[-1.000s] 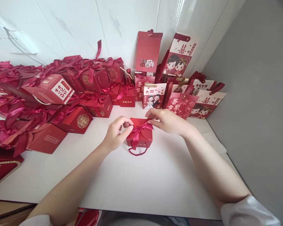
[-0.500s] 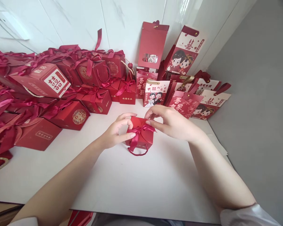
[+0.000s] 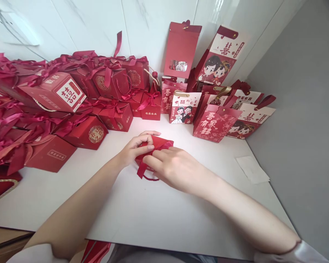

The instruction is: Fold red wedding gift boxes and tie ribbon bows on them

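A small red gift box (image 3: 158, 140) with a dark pink ribbon (image 3: 141, 170) stands on the white table in front of me. Its twisted red cord handle (image 3: 151, 179) hangs at the near side. My left hand (image 3: 135, 149) grips the box's left side, thumb on the top edge and fingers behind. Across the front of the box lies my right hand (image 3: 171, 166), fingers curled and pressed into the ribbon; its fingertips are partly hidden. That hand also covers much of the box's front and right side.
Many ribbon-tied red gift boxes (image 3: 83, 132) are piled on the left. Red and white printed paper bags (image 3: 218, 123) stand at the back right, by a grey partition (image 3: 298, 120). A white paper sheet (image 3: 252, 169) lies on the table's (image 3: 142, 219) right.
My right hand has moved left and nearer to me, from the box's back right corner to its front, closing on the ribbon. My left hand keeps its hold on the box, which is slightly turned.
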The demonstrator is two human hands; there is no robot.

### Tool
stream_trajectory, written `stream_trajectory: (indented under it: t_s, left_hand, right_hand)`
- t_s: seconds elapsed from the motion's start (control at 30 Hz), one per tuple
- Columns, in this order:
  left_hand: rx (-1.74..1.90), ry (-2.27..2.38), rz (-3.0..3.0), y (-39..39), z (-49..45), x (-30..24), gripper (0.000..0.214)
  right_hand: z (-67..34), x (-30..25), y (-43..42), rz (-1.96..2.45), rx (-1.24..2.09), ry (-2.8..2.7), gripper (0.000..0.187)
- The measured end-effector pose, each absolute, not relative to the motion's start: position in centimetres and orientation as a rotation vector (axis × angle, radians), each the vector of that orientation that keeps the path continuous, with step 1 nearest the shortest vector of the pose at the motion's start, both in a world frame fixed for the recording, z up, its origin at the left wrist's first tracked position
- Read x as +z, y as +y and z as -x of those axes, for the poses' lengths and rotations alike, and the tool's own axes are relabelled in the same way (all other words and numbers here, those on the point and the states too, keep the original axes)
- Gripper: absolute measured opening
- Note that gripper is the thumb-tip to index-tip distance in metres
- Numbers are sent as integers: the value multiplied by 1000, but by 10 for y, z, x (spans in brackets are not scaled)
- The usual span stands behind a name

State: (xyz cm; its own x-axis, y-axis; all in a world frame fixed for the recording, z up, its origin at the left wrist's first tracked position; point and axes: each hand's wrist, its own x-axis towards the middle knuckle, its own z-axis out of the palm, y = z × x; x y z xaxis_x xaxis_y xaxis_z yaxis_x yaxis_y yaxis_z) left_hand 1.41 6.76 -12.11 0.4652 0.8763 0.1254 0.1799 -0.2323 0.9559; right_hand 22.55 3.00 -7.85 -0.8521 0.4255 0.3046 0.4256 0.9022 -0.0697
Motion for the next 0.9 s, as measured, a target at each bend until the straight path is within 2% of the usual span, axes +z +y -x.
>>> stream_trajectory:
  t_s: [0.13, 0.27, 0.37, 0.47, 0.53, 0.8, 0.9]
  left_hand:
    - [840, 926, -1684, 67, -14, -120, 31]
    - [834, 896, -1718, 66, -12, -116, 29]
    - [786, 879, -1781, 67, -9, -113, 21]
    - [741, 873, -1843, 67, -7, -111, 15]
    - [736, 876, -1871, 67, -8, -110, 12]
    - [769, 996, -1851, 57, -22, -108, 13]
    - [722, 1016, -1868, 54, -25, -105, 15]
  right_hand:
    - [-211, -92, 22, 663, -292, -2719, 18]
    - [-208, -93, 23, 629, -287, -2739, 23]
    - [-218, -80, 24, 594, -59, -2843, 19]
    - [-235, -60, 24, 652, 318, -2883, 11]
    - [-246, -49, 23, 685, 501, -2884, 14]
    - [-259, -43, 27, 783, 699, -2938, 18]
    - [-270, -37, 30, 769, 886, -2914, 18]
